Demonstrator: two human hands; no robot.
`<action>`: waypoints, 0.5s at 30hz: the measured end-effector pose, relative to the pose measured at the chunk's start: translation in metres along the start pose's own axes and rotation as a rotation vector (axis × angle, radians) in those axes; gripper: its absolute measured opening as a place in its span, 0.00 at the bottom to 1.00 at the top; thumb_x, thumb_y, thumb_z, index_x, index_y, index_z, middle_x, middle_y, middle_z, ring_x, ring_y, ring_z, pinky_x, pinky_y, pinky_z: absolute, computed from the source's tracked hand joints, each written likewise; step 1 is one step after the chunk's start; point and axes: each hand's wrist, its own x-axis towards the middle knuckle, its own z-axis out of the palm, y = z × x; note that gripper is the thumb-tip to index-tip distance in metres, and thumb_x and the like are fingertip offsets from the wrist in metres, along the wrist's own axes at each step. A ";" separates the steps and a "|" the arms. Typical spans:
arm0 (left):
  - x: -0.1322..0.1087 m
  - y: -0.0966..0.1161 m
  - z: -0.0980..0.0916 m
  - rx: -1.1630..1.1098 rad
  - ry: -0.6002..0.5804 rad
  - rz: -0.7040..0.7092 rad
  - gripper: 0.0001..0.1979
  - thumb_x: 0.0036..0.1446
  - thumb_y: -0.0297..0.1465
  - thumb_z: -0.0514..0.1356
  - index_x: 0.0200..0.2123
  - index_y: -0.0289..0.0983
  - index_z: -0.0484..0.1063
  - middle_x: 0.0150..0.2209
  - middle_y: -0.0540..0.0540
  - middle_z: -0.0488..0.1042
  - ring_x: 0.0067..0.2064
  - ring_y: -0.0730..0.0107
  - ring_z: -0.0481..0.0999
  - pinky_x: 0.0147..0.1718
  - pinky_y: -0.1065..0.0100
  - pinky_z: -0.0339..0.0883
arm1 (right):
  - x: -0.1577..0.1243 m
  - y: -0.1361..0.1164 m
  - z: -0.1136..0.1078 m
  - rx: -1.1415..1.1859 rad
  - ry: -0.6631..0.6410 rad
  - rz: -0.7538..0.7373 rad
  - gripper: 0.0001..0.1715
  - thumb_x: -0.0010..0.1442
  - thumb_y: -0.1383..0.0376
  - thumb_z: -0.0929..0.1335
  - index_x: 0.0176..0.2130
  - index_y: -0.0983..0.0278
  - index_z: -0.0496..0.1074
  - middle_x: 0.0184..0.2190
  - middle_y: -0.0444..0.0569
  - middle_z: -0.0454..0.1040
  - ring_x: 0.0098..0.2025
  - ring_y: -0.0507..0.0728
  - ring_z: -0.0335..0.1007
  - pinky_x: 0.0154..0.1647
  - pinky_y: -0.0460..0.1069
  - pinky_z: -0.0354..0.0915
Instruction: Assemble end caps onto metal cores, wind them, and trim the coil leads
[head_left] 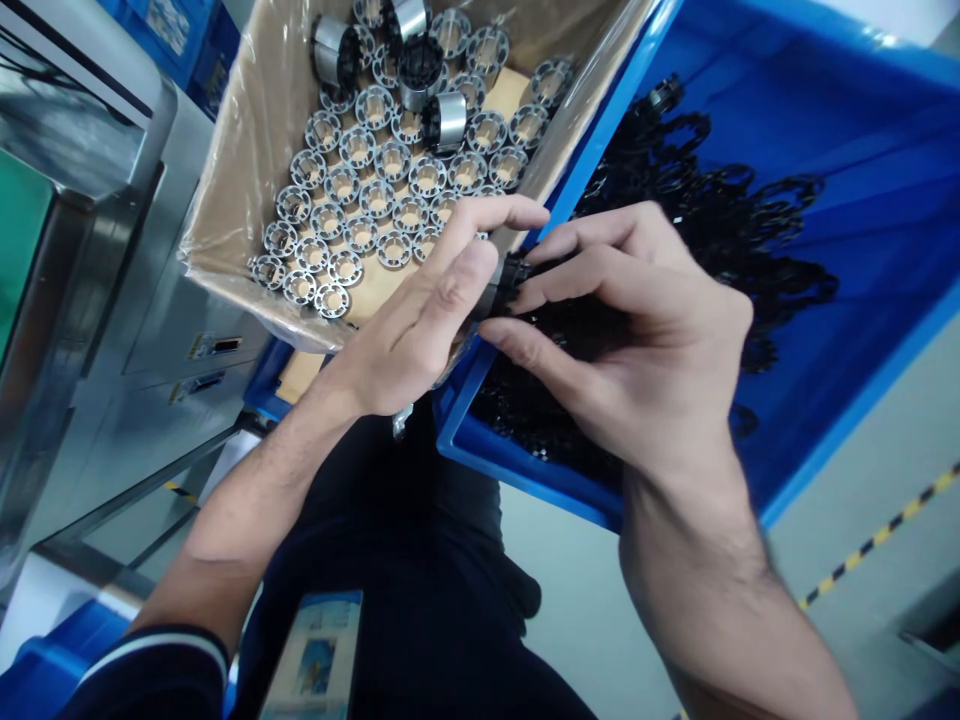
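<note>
Between my hands, over the edges of the two containers, is a metal stator core (491, 292) with a black plastic end piece (514, 272) on its right side. My left hand (412, 330) holds the core's left side, partly hiding it behind the thumb and palm. Thumb and fingertips of my right hand (660, 320) close around the black end piece. Bare silver stator cores (376, 198) stand in rows in the lined box on the left. Several cores with black ends (451, 122) lie on top of them. Loose black plastic rings (712, 210) are heaped to the right.
The cardboard box (259, 130) has a clear plastic liner. Against its right side stands a blue crate (870, 110) holding the black rings. A grey metal machine (180, 260) is at the left. Yellow-black tape (885, 535) marks the floor at right.
</note>
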 end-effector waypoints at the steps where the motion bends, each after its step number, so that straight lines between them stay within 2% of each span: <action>1: 0.001 -0.001 -0.002 0.011 -0.044 0.028 0.39 0.87 0.70 0.52 0.74 0.48 0.80 0.65 0.40 0.85 0.80 0.34 0.83 0.76 0.36 0.85 | 0.000 0.000 -0.001 -0.030 0.006 -0.014 0.08 0.75 0.61 0.86 0.48 0.49 0.89 0.54 0.51 0.84 0.60 0.69 0.87 0.62 0.69 0.89; 4: 0.004 -0.006 -0.011 0.014 -0.151 0.176 0.32 0.89 0.64 0.56 0.79 0.53 0.78 0.80 0.47 0.80 0.89 0.38 0.73 0.86 0.35 0.74 | 0.001 0.000 -0.003 -0.001 -0.001 0.030 0.11 0.71 0.62 0.88 0.45 0.48 0.89 0.55 0.50 0.84 0.62 0.70 0.86 0.66 0.71 0.87; 5: 0.005 -0.007 -0.013 0.007 -0.166 0.201 0.30 0.89 0.62 0.59 0.79 0.54 0.79 0.83 0.50 0.78 0.90 0.40 0.72 0.86 0.37 0.75 | 0.002 0.001 -0.004 0.060 -0.008 0.058 0.13 0.68 0.63 0.89 0.44 0.48 0.89 0.53 0.49 0.85 0.60 0.70 0.86 0.66 0.71 0.87; 6: 0.004 -0.008 -0.014 -0.015 -0.191 0.207 0.29 0.88 0.60 0.62 0.80 0.55 0.79 0.84 0.51 0.77 0.87 0.42 0.77 0.82 0.41 0.81 | 0.003 0.003 -0.005 0.131 -0.016 0.082 0.15 0.64 0.63 0.90 0.43 0.48 0.89 0.50 0.47 0.86 0.58 0.69 0.87 0.64 0.70 0.87; 7: 0.004 -0.009 -0.015 -0.052 -0.218 0.192 0.29 0.87 0.58 0.66 0.80 0.56 0.79 0.82 0.50 0.79 0.80 0.44 0.86 0.73 0.46 0.90 | 0.005 0.005 -0.006 0.200 -0.023 0.098 0.16 0.61 0.63 0.91 0.42 0.48 0.89 0.48 0.46 0.87 0.55 0.69 0.88 0.62 0.70 0.87; 8: 0.003 -0.010 -0.014 -0.099 -0.229 0.163 0.28 0.86 0.56 0.69 0.80 0.57 0.80 0.78 0.49 0.83 0.67 0.48 0.95 0.59 0.52 0.95 | 0.007 0.007 -0.007 0.258 -0.018 0.109 0.17 0.59 0.62 0.92 0.41 0.49 0.89 0.46 0.45 0.89 0.53 0.68 0.89 0.61 0.69 0.88; 9: 0.002 -0.011 -0.012 -0.153 -0.216 0.143 0.27 0.84 0.56 0.71 0.77 0.56 0.83 0.71 0.48 0.88 0.51 0.55 0.98 0.45 0.58 0.95 | 0.008 0.009 -0.008 0.308 -0.006 0.113 0.17 0.57 0.63 0.92 0.40 0.49 0.89 0.45 0.45 0.90 0.52 0.68 0.89 0.61 0.69 0.88; 10: 0.003 -0.012 -0.009 -0.210 -0.168 0.143 0.24 0.83 0.56 0.72 0.71 0.54 0.87 0.63 0.48 0.91 0.39 0.62 0.95 0.35 0.63 0.90 | 0.010 0.010 -0.009 0.352 0.015 0.126 0.18 0.55 0.63 0.91 0.40 0.49 0.89 0.44 0.45 0.90 0.49 0.68 0.89 0.58 0.68 0.89; 12: 0.005 -0.015 -0.003 -0.327 0.019 0.205 0.17 0.83 0.54 0.73 0.54 0.49 0.89 0.52 0.50 0.94 0.29 0.71 0.89 0.24 0.68 0.80 | 0.012 0.013 -0.009 0.451 0.075 0.196 0.18 0.52 0.63 0.90 0.37 0.47 0.86 0.45 0.46 0.91 0.42 0.67 0.87 0.44 0.65 0.89; 13: 0.007 -0.016 0.001 -0.372 0.115 0.251 0.16 0.83 0.52 0.74 0.48 0.47 0.86 0.47 0.51 0.93 0.27 0.73 0.86 0.21 0.70 0.74 | 0.012 0.014 -0.009 0.513 0.092 0.250 0.19 0.51 0.62 0.89 0.37 0.46 0.84 0.47 0.46 0.91 0.38 0.66 0.84 0.33 0.62 0.85; 14: 0.008 -0.017 0.003 -0.393 0.170 0.295 0.16 0.81 0.49 0.76 0.45 0.46 0.83 0.43 0.52 0.92 0.26 0.75 0.84 0.19 0.72 0.69 | 0.012 0.016 -0.009 0.580 0.085 0.307 0.20 0.50 0.60 0.89 0.36 0.46 0.81 0.50 0.46 0.92 0.34 0.65 0.81 0.22 0.59 0.77; 15: 0.009 -0.017 0.005 -0.379 0.184 0.331 0.16 0.78 0.47 0.80 0.47 0.47 0.81 0.42 0.53 0.90 0.25 0.76 0.82 0.18 0.72 0.66 | 0.013 0.018 -0.008 0.647 0.057 0.363 0.22 0.49 0.57 0.88 0.36 0.46 0.79 0.53 0.46 0.92 0.31 0.64 0.78 0.15 0.56 0.68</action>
